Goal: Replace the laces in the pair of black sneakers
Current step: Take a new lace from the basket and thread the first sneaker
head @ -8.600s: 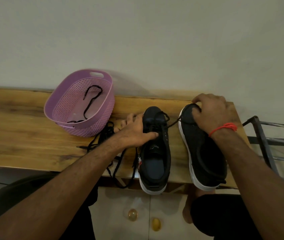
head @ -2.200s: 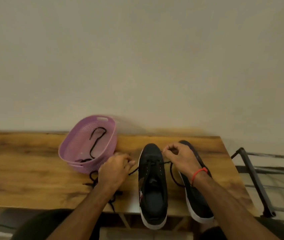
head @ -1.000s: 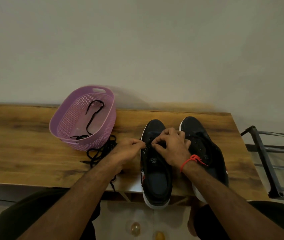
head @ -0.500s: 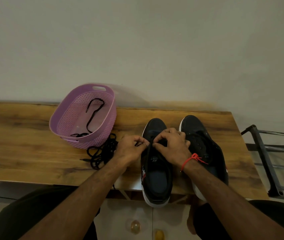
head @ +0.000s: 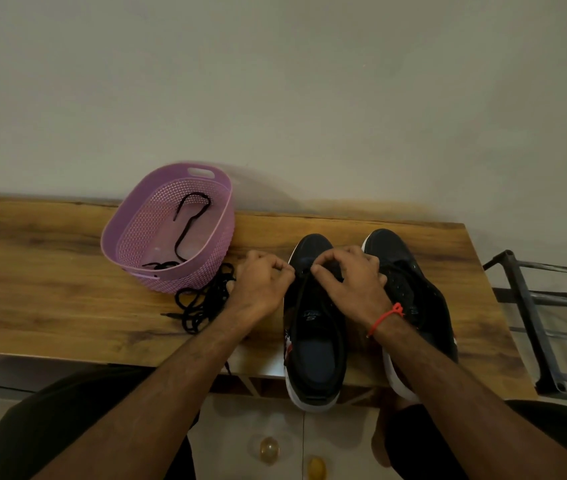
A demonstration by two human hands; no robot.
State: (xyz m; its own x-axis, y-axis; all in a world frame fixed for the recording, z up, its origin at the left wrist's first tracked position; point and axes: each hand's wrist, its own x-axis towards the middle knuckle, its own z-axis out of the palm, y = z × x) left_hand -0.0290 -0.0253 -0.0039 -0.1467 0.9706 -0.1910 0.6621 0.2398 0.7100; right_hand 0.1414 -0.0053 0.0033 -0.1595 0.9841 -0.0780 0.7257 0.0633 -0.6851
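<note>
Two black sneakers with white soles stand side by side on the wooden table (head: 50, 289), toes toward the wall. My left hand (head: 263, 285) sits at the left edge of the left sneaker (head: 315, 348) and pinches a black lace at its eyelets. My right hand (head: 351, 278) lies over the same shoe's front and pinches the lace from the other side. The right sneaker (head: 410, 292) is partly hidden by my right forearm. A heap of loose black laces (head: 202, 303) lies left of my left hand.
A purple perforated basket (head: 136, 216) stands at the back left of the shoes with one black lace (head: 188, 220) inside. A dark metal rack (head: 531, 327) stands past the table's right edge. The wall runs right behind the table.
Both hands stay at the left sneaker's front eyelets. My left hand has shifted slightly left and my fingers have worked the lace; the camera has tilted slightly.
</note>
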